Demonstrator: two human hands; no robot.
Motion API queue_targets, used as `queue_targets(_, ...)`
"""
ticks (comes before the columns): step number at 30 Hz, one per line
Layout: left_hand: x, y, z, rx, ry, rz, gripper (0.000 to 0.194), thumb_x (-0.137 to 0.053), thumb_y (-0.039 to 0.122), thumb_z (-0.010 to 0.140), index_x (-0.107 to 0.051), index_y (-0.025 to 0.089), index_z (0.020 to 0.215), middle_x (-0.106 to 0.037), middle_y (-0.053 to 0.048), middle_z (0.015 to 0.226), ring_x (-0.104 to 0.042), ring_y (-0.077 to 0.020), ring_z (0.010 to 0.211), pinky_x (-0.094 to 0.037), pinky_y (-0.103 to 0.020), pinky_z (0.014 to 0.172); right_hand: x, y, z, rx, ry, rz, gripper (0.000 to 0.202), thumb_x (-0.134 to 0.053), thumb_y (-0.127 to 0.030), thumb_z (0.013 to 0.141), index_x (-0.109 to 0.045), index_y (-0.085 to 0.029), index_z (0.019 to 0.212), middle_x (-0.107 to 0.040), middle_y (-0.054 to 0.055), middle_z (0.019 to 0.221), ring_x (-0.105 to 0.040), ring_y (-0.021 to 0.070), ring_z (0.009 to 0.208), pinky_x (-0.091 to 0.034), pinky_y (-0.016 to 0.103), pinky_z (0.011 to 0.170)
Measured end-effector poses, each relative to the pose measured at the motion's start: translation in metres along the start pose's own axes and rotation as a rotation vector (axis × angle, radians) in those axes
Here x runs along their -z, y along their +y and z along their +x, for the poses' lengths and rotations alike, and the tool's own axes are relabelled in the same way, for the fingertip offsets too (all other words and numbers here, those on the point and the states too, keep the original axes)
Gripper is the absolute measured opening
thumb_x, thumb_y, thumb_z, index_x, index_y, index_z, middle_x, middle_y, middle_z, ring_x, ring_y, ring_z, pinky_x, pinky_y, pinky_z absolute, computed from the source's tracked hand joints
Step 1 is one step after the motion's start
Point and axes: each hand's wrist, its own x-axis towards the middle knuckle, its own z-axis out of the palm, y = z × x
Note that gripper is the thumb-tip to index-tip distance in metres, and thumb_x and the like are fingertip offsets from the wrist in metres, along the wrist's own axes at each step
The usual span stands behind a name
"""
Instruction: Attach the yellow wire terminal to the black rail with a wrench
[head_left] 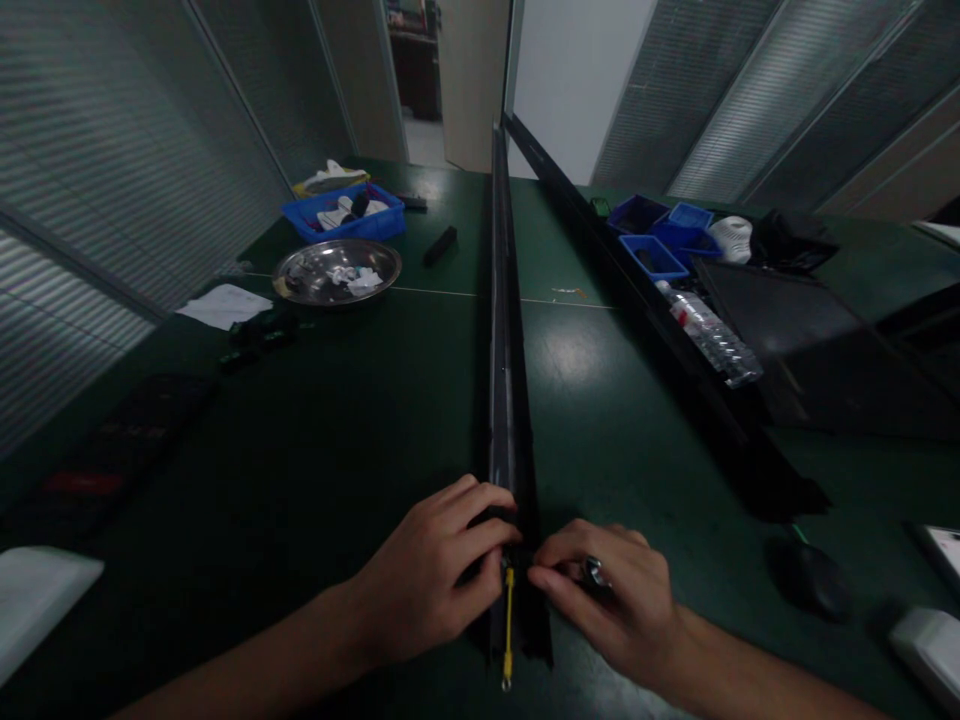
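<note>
A long black channel-shaped rail [500, 390] runs away from me down the middle of the table. My left hand [439, 560] is closed over its near end, fingertips pressed on the rail. Just across from it, my right hand [626, 595] pinches at the rail's right side, and a slim tool with a shiny metal end [592, 571] pokes out of its grip. What lies between the fingertips is hidden. A short yellow wire [509, 625] with a ring terminal at its near end lies along the rail below both hands.
A second black rail [660, 330] slants along the right, beside blue bins [652, 257], a plastic bottle [716, 338] and a mouse [814, 580]. To the left are a metal dish [337, 295], a blue basket [386, 222] and a black block [440, 246].
</note>
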Motion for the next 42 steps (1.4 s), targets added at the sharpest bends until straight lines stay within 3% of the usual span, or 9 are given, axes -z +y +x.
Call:
queue_targets(11,0.001,0.002,0.000,0.005,-0.006,-0.009,0.030,-0.051,0.008,0.093,-0.068,0.019,0.114,-0.065,-0.008,0.117,-0.061,-0.0212,0.101,-0.053,-0.038,0.089,0.000,0.001,-0.001,-0.021,-0.013,0.014,0.010,-0.061,-0.022,0.102,-0.062,-0.018,0.092,-0.065,-0.002,0.070,-0.062,0.0101,0.056,-0.042,0.024,0.053)
queue_targets(17,-0.005,0.008,-0.006,-0.037,0.167,0.057,0.028,-0.060,0.012,0.089,-0.066,0.020,0.115,-0.068,-0.006,0.110,-0.057,-0.0235,0.096,-0.044,-0.041,0.086,-0.003,0.000,-0.002,-0.002,0.011,-0.057,0.010,-0.061,-0.022,0.102,-0.061,-0.019,0.092,-0.065,-0.002,0.068,-0.060,0.0099,0.053,-0.041,0.025,0.051)
queue_targets(26,-0.011,0.028,0.002,0.101,0.152,-0.019,0.021,-0.071,0.015,0.084,-0.065,0.021,0.103,-0.070,0.000,0.101,-0.058,-0.0217,0.093,-0.030,-0.040,0.085,-0.007,0.001,-0.007,0.013,0.015,-0.084,0.005,-0.061,-0.018,0.101,-0.062,-0.019,0.096,-0.066,-0.003,0.071,-0.061,0.0097,0.055,-0.042,0.025,0.054)
queue_targets(32,-0.018,0.031,0.002,0.135,0.222,-0.067,0.012,-0.070,0.010,0.087,-0.068,0.020,0.092,-0.072,0.002,0.091,-0.056,-0.0199,0.086,-0.029,-0.039,0.081,-0.009,-0.002,-0.011,0.016,0.004,-0.047,0.003,-0.062,-0.016,0.100,-0.063,-0.018,0.101,-0.070,-0.001,0.075,-0.063,0.0106,0.057,-0.043,0.025,0.054)
queue_targets(37,-0.016,0.031,0.001,0.134,0.238,-0.099,0.015,-0.073,0.009,0.085,-0.072,0.022,0.092,-0.074,0.005,0.087,-0.056,-0.0181,0.082,-0.029,-0.038,0.079,-0.004,-0.006,-0.005,0.058,-0.002,0.030,0.013,-0.053,-0.025,0.104,-0.061,-0.017,0.108,-0.070,0.001,0.073,-0.066,0.0120,0.056,-0.047,0.025,0.052)
queue_targets(42,-0.015,0.027,0.001,0.119,0.264,-0.115,0.030,-0.075,0.009,0.085,-0.075,0.030,0.107,-0.077,0.008,0.093,-0.059,-0.0181,0.083,-0.030,-0.038,0.079,0.004,-0.005,-0.001,0.158,0.030,0.064,0.026,-0.039,-0.034,0.109,-0.057,-0.015,0.113,-0.067,0.002,0.068,-0.067,0.0129,0.055,-0.050,0.024,0.052)
